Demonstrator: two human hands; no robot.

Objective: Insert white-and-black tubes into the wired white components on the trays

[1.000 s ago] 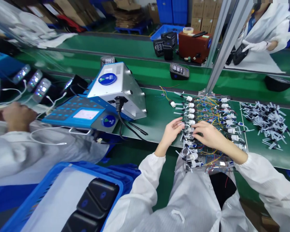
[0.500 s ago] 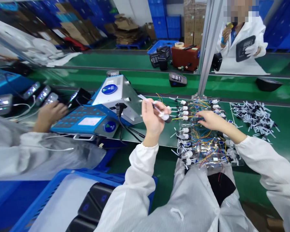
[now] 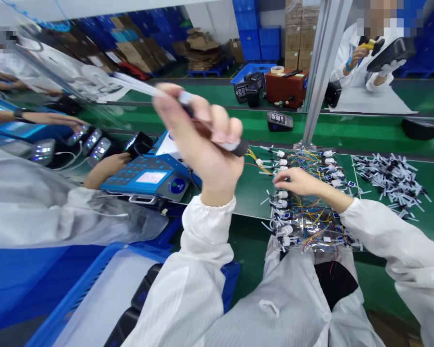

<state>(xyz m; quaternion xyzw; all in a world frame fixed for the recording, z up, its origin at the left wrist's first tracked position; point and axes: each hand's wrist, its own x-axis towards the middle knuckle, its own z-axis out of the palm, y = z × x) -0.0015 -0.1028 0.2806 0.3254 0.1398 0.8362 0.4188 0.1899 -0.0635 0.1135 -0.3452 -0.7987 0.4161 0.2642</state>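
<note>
My left hand (image 3: 210,140) is raised high over the bench, fingers wrapped round a small black-and-white cylindrical part (image 3: 240,147). A white strip or tube (image 3: 135,84) sticks out past the thumb, blurred by motion, and yellow wires (image 3: 253,155) trail from the part's other end. Low over the wired assemblies (image 3: 307,205) is my right hand (image 3: 298,182), thumb and fingertips together at their left side. What it pinches, if anything, is too small to make out. These assemblies have white cylindrical parts and coloured wires, and lie in rows on clear plastic.
A pile of black-and-white tube pieces (image 3: 390,180) lies at right. Left are a blue test device (image 3: 148,178) and a co-worker's hand (image 3: 110,166). A metal post (image 3: 316,77) rises behind the assemblies. A blue crate (image 3: 94,270) stands low at left.
My left hand has risen up and left toward the camera with the cylindrical part, pulling its wires along. My right hand has shifted left across the assemblies. The view has turned slightly left.
</note>
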